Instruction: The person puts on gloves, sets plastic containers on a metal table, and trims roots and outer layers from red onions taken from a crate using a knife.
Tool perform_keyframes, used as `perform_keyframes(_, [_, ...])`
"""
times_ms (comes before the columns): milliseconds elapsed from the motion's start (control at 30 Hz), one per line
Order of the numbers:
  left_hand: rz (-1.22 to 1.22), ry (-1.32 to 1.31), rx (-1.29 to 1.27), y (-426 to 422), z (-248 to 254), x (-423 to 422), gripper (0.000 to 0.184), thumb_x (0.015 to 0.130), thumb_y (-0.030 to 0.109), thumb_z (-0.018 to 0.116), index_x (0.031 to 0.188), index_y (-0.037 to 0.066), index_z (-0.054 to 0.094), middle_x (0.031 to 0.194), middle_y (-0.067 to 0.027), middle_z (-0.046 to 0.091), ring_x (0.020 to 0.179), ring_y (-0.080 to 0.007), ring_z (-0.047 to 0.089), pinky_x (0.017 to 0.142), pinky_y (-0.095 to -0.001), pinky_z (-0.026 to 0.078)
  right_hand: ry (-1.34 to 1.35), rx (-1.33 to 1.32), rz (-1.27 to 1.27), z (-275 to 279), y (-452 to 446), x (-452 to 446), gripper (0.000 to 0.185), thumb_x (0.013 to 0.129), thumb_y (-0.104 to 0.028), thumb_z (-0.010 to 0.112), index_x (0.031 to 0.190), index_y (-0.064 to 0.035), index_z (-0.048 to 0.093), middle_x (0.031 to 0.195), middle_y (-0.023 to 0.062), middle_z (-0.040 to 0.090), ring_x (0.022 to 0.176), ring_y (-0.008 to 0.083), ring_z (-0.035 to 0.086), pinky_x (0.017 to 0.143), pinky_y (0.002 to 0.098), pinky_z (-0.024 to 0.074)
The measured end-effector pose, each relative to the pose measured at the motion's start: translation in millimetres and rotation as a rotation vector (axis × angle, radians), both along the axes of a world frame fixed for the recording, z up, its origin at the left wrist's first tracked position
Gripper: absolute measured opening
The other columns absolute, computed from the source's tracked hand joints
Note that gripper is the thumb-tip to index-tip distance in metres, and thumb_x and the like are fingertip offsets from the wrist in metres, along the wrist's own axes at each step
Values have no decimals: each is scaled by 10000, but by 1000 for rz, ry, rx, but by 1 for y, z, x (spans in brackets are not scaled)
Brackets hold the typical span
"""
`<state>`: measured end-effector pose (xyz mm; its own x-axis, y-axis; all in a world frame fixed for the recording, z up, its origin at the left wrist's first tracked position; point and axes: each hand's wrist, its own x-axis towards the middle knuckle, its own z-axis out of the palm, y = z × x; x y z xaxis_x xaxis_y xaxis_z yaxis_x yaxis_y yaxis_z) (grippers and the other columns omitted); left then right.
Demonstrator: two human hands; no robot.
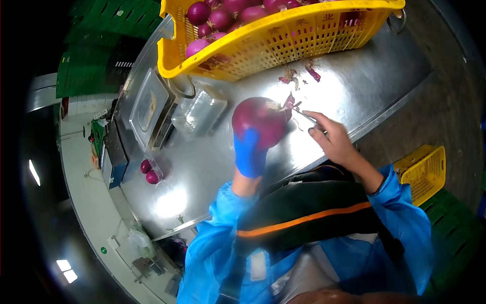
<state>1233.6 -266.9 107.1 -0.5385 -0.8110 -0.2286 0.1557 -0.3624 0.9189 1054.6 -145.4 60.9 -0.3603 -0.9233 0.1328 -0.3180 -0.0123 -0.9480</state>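
Note:
A large red onion (258,120) is raised over the metal table, near the camera. My left hand (250,154), in a blue glove, is closed around its lower side. Bare and pinched, my right hand (331,139) grips a slim dark tool, probably a small knife (307,116), whose tip is at the onion's root end. Loose purple skin (289,101) hangs by that tip. Most of the tool's handle is hidden in my fingers.
A yellow crate (283,40) of red onions stands across the far side of the metal table (202,157). Skin scraps (313,72) lie before it. Clear plastic trays (200,109), a scale (164,124) and two packed onions (149,172) are left. Another yellow crate (422,175) stands low right.

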Motion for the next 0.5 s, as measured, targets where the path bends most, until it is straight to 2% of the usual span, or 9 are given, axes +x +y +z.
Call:
perform_keyframes(67, [-2, -55, -241, 2, -8, -2, 731, 907, 500, 597, 1411, 16, 384, 1355, -159, 503, 1249, -288, 513, 1060, -427, 422, -658, 168, 108, 1, -4, 14, 408, 1024, -314, 493, 1300, -15, 528, 787, 67, 569, 596, 86, 491, 542, 241, 410])
perform_keyframes(100, [-24, -83, -349, 0, -10, -2, 763, 905, 535, 588, 1427, 26, 366, 1390, -174, 485, 1266, -290, 508, 1060, -418, 425, -819, 133, 138, -4, -7, 21, 517, 1045, -405, 416, 1374, -7, 449, 772, 23, 517, 583, 64, 441, 519, 218, 380])
perform_keyframes(167, [-290, 134, -52, -3, 11, -6, 832, 901, 607, 549, 1485, 68, 303, 1464, -148, 418, 1329, -294, 444, 1088, -438, 389, -771, 189, 102, 5, -11, 17, 510, 1039, -396, 439, 1370, -9, 458, 773, 9, 508, 583, 57, 436, 517, 212, 376])
perform_keyframes(200, [-324, 94, 40, -3, 17, -8, 843, 899, 621, 541, 1494, 77, 294, 1474, -144, 409, 1339, -300, 434, 1093, -454, 383, -748, 218, 85, 9, -15, 15, 506, 1036, -392, 451, 1368, -10, 462, 773, 1, 503, 584, 53, 434, 515, 209, 374])
perform_keyframes(267, [-384, 10, 225, -3, 31, -13, 866, 895, 650, 524, 1512, 94, 278, 1495, -137, 392, 1360, -310, 414, 1103, -487, 372, -572, 109, 134, 8, -20, 13, 484, 1037, -377, 456, 1348, -9, 492, 781, -17, 501, 593, 40, 424, 522, 208, 371])
perform_keyframes(300, [-391, 30, 272, -8, 16, -2, 856, 898, 641, 527, 1510, 94, 283, 1494, -138, 394, 1359, -314, 415, 1105, -492, 371, -533, 117, 142, 10, -20, 10, 473, 1039, -372, 453, 1342, -13, 503, 785, -21, 502, 597, 38, 424, 521, 211, 370])
perform_keyframes(367, [-338, 122, 356, -10, -3, 4, 809, 904, 571, 571, 1496, 89, 305, 1482, -138, 405, 1356, -321, 414, 1114, -506, 363, -276, 61, -2, 8, -18, 9, 362, 1006, -277, 504, 1273, -38, 558, 789, 12, 546, 607, 106, 501, 538, 263, 409])
perform_keyframes(467, [-162, 141, 271, 2, -13, -4, 763, 866, 491, 657, 1431, 67, 372, 1394, -134, 493, 1293, -264, 485, 1085, -404, 401, 272, -79, -209, 20, -12, 7, 272, 934, -140, 583, 1193, -63, 608, 810, 73, 601, 646, 217, 601, 573, 333, 462])
perform_keyframes(500, [-139, 143, 251, 4, -16, -6, 764, 860, 482, 669, 1430, 69, 371, 1385, -131, 500, 1286, -264, 490, 1080, -403, 407, 387, -39, -190, 28, -8, 10, 272, 836, -60, 633, 1108, -66, 625, 860, 114, 605, 727, 295, 635, 618, 372, 498])
